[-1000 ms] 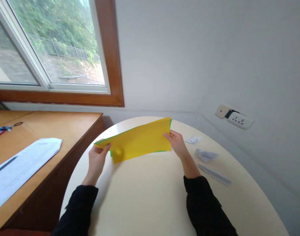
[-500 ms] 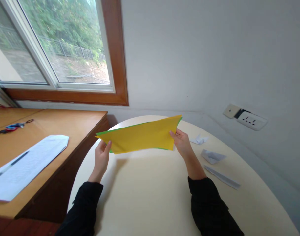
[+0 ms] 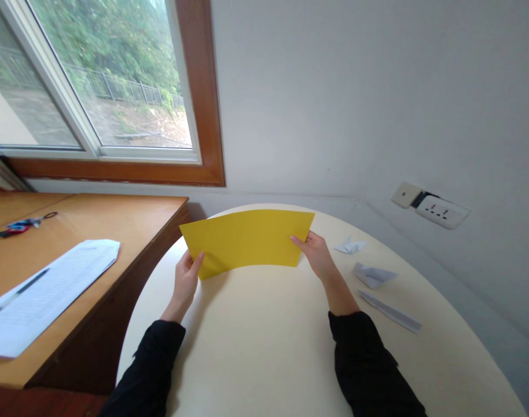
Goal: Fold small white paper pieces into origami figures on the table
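My left hand (image 3: 187,279) and right hand (image 3: 315,252) each pinch one end of the yellow paper (image 3: 251,240), which stretches between them, its long side running from hand to hand.

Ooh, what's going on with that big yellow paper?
A person is holding the yellow paper upright at a round white table. The left hand pinches one end and the right hand the other, so it curves gently between them. Three white paper pieces lie on the table to the right, apart from the hands.
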